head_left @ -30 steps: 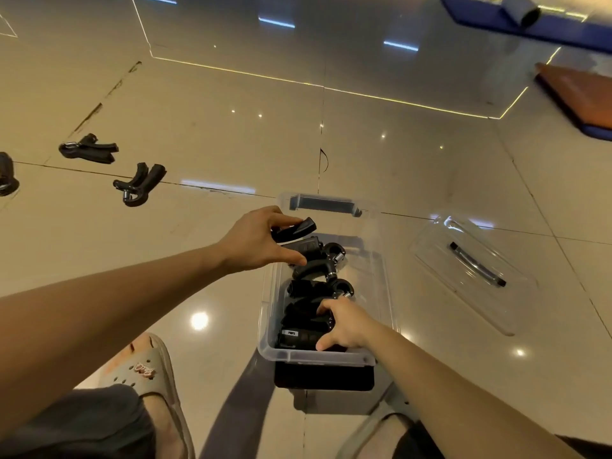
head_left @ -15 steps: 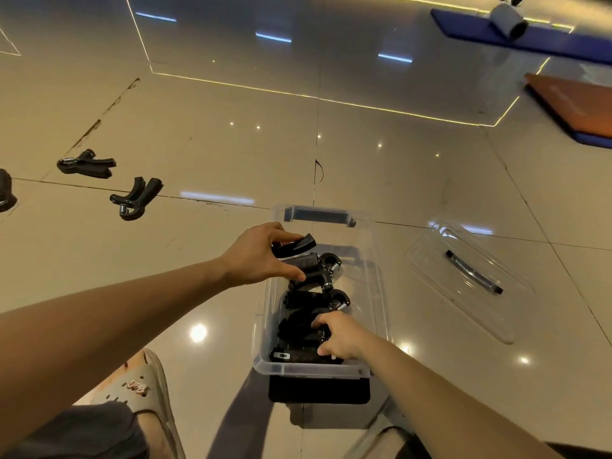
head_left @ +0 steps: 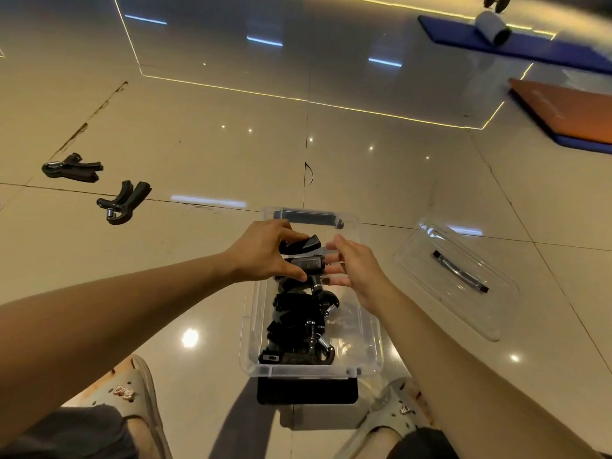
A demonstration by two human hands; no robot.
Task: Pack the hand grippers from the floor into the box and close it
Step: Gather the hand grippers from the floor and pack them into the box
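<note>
A clear plastic box (head_left: 367,356) stands on the floor between my feet, with several black hand grippers (head_left: 298,323) stacked inside. Over its far end my left hand (head_left: 261,251) holds a black hand gripper (head_left: 306,251) by its handles. My right hand (head_left: 356,268) is beside that gripper with fingers spread, its fingertips touching the gripper's right end. Two more hand grippers lie on the floor at the left: one (head_left: 124,202) nearer, one (head_left: 73,167) farther. The clear lid (head_left: 457,276) with a black handle lies to the right of the box.
My two feet in grey clogs (head_left: 126,392) (head_left: 394,412) flank the box's near end. A blue mat (head_left: 516,44) with a roll on it and an orange mat (head_left: 569,111) lie far right. The glossy tiled floor stretches all around.
My right hand has lifted from the grippers at the near end of the box and moved up to the gripper held in my left hand. The left hand has barely moved.
</note>
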